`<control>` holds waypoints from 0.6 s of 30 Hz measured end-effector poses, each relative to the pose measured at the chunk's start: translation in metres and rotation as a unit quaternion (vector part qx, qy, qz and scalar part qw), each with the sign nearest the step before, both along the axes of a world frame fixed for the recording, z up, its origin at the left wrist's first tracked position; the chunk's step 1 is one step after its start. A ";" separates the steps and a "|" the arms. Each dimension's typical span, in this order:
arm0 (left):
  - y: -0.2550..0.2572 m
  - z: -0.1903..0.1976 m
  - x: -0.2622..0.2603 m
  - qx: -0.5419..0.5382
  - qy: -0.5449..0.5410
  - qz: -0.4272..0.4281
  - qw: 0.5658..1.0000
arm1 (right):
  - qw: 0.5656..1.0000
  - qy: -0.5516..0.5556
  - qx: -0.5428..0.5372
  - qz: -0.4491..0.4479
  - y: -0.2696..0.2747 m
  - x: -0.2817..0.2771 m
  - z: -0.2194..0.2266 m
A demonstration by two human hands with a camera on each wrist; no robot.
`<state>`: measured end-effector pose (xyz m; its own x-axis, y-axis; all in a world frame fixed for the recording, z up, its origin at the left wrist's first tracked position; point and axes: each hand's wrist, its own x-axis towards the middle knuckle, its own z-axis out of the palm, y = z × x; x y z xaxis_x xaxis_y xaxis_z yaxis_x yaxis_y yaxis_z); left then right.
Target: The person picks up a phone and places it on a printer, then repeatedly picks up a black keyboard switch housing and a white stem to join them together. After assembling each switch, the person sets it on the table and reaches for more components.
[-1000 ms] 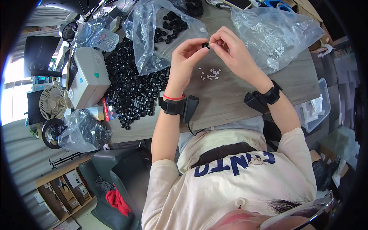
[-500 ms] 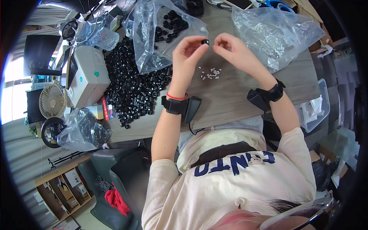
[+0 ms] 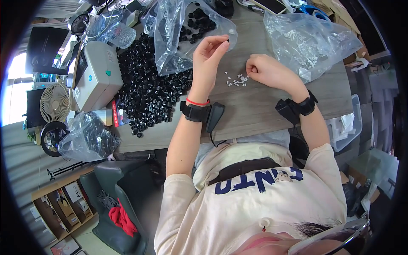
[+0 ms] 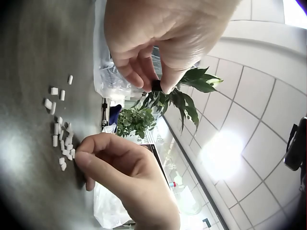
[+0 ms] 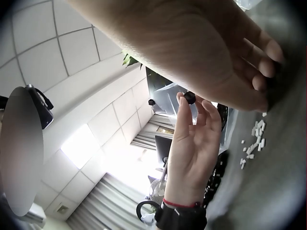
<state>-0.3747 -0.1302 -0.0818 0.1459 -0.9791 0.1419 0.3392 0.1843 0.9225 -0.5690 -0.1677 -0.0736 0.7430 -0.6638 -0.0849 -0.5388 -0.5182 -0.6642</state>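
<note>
My left hand (image 3: 207, 59) is raised over the table, pinching a small black plastic part (image 4: 157, 86) between thumb and fingers. In the right wrist view that black part (image 5: 190, 97) shows at the fingertips. Lower down, my right hand (image 3: 270, 71) is at the tabletop beside scattered small white plastic pieces (image 4: 55, 141). Its thumb and index finger come together right at the edge of these pieces, the other fingers curled in. I cannot tell whether a white piece is between those fingertips.
A large heap of black parts (image 3: 144, 93) covers the table's left side. Behind it lies a clear bag (image 3: 168, 51) with more black parts. At the right is a clear bag (image 3: 293, 38) holding white pieces. A white box (image 3: 97, 80) stands far left; a phone (image 3: 272, 6) lies at the back.
My right hand has left the black part and come down toward me to the white pieces. The left hand keeps the black part, staying raised. The head view has shifted slightly.
</note>
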 end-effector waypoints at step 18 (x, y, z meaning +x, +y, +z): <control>0.000 0.000 0.001 0.021 0.034 -0.035 0.999 | 0.985 -0.058 -0.161 0.005 0.003 0.002 -0.003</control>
<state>-0.3740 -0.1304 -0.0816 0.0854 -0.9920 0.0925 0.4111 0.1197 0.9037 -0.5672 -0.1644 -0.0766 0.7418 -0.6352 0.2151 -0.4625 -0.7168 -0.5217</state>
